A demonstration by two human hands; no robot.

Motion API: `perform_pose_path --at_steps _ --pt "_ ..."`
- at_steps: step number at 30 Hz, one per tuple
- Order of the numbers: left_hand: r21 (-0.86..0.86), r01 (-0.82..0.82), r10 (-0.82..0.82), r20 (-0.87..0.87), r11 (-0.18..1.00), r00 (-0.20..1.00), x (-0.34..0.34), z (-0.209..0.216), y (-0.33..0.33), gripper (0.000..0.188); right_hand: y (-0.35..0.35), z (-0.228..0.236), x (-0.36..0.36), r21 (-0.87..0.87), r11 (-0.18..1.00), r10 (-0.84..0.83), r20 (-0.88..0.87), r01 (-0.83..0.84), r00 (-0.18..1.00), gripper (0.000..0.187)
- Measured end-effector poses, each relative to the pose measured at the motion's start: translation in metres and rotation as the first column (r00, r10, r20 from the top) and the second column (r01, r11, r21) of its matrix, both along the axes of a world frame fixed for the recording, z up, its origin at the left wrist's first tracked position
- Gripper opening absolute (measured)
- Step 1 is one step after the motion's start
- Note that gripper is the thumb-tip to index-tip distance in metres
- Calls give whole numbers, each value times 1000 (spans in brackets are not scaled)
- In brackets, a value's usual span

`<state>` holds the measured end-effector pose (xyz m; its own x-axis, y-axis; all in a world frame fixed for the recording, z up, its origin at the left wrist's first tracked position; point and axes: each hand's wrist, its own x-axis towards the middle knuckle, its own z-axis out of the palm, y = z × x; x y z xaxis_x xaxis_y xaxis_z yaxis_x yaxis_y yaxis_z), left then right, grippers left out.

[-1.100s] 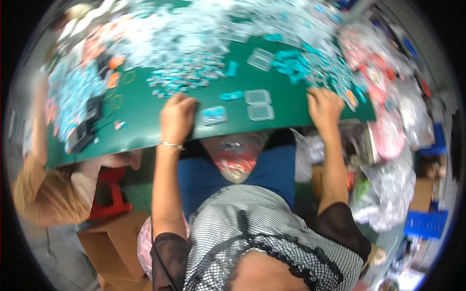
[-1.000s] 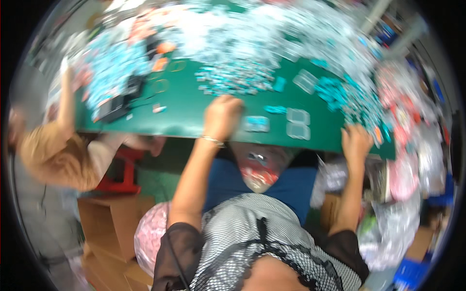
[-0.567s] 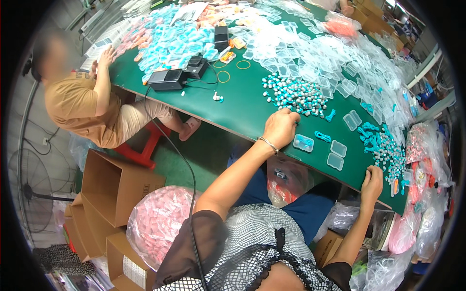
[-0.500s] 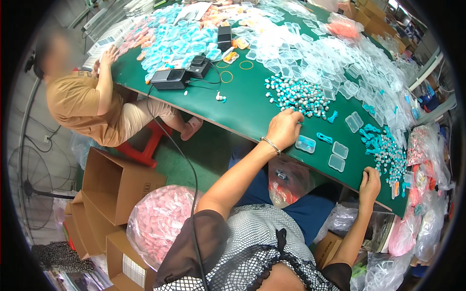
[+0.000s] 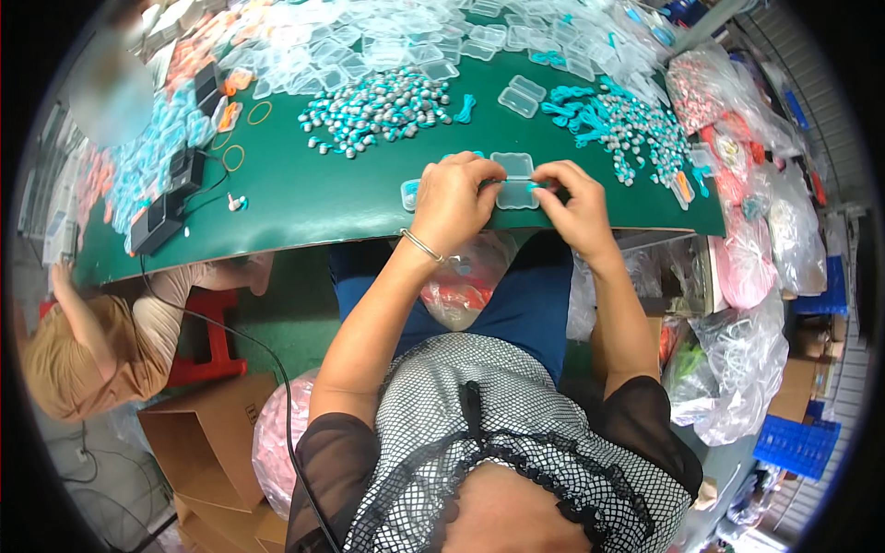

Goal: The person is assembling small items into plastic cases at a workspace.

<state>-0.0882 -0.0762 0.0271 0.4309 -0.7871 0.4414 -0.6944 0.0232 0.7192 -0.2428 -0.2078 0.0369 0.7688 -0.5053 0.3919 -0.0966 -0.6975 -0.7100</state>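
An open clear plastic box [image 5: 513,164], its lid folded back, lies near the table's front edge between my hands. My left hand [image 5: 454,201], with a bracelet at the wrist, is closed at the fingertips by the box's left side; what it pinches is too small to make out. From the right, my right hand [image 5: 577,205] pinches a small teal piece [image 5: 534,185] over the box's front half. Another clear box [image 5: 409,194] with teal cord in it is partly hidden behind my left hand. Farther back lies a bundle of teal cord [image 5: 465,109].
A heap of small grey-and-teal plugs [image 5: 378,109] lies beyond my left hand. Farther right are an open clear box [image 5: 522,96], teal cords [image 5: 576,112] and more plugs [image 5: 636,129]. Clear boxes [image 5: 369,46] cover the back. Black devices [image 5: 157,223] and a seated person [image 5: 97,346] are at left.
The view has turned rightward. My right hand has left the table's front edge, and both hands have come together at the open box. The left has moved off the cord-filled box's far side.
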Motion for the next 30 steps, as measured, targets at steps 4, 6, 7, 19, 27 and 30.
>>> perform_pose_path --at_steps 4,6,7,19,27,30 --pt "1 30 -30 146 1000 989 -16 -9 -8 10 2 -10 -3 -127 992 4 -79 -14 997 14" --pt "42 32 -38 159 999 986 -25 -10 -6 10 4 -12 -8 -239 971 -34 -108 8 994 15" --pt "82 31 -45 173 996 984 -28 -9 -5 11 5 -14 -10 -237 971 -33 -109 7 993 15" --pt "54 -57 35 344 997 938 -30 -16 -4 11 -21 7 33 -193 979 45 -80 -60 996 10" --pt "64 -120 84 403 991 911 -42 -14 6 32 -27 12 99 -381 856 141 -480 -350 866 18" --pt "69 -139 98 417 988 903 -43 -16 7 37 -29 8 99 -308 888 166 -478 -341 863 17"
